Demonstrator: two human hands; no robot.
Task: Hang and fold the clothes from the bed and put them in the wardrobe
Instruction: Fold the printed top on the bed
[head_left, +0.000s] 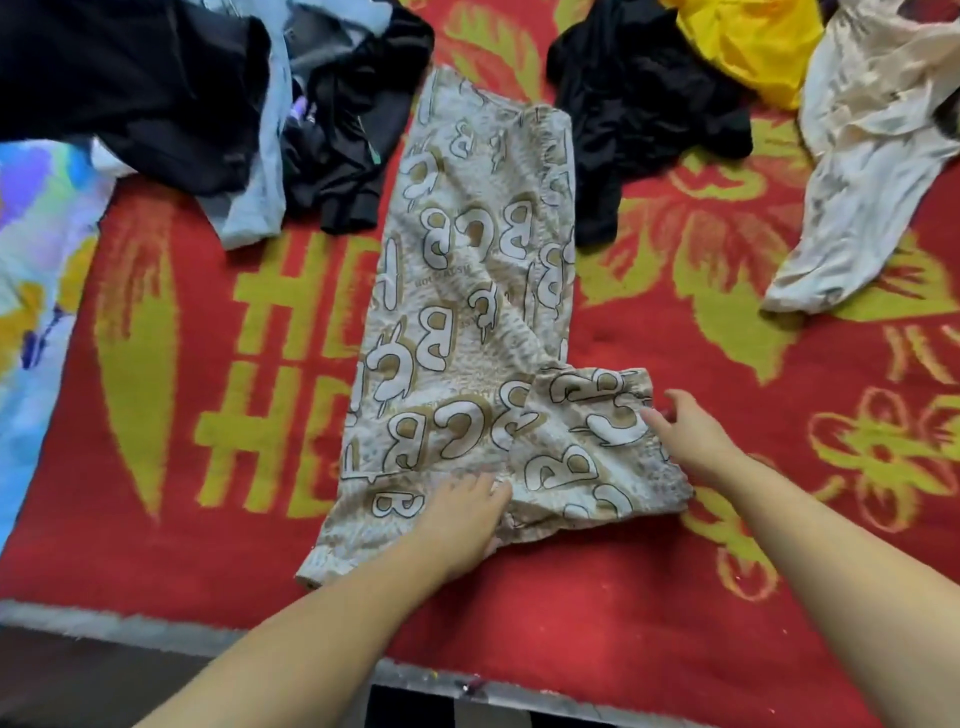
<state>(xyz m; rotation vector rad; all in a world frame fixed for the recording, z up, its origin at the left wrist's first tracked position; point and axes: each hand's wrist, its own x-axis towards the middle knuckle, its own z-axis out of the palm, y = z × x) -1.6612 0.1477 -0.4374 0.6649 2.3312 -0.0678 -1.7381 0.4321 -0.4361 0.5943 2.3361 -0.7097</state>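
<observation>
A beige garment printed with large white letters (467, 291) lies stretched lengthwise on the red and yellow blanket (197, 519). Its near right part is folded out sideways into a flap (587, 447). My left hand (460, 519) presses flat on the cloth at the inner edge of that flap, fingers together. My right hand (685, 436) rests on the flap's right edge with fingers spread, thumb up. Whether either hand pinches the fabric cannot be seen.
Black and grey clothes (208, 104) are heaped at the far left. A black garment (639, 119), a yellow one (748, 41) and a cream one (872, 171) lie at the far right. A pale patterned sheet (36, 270) shows at left. The bed's near edge (130, 629) runs below.
</observation>
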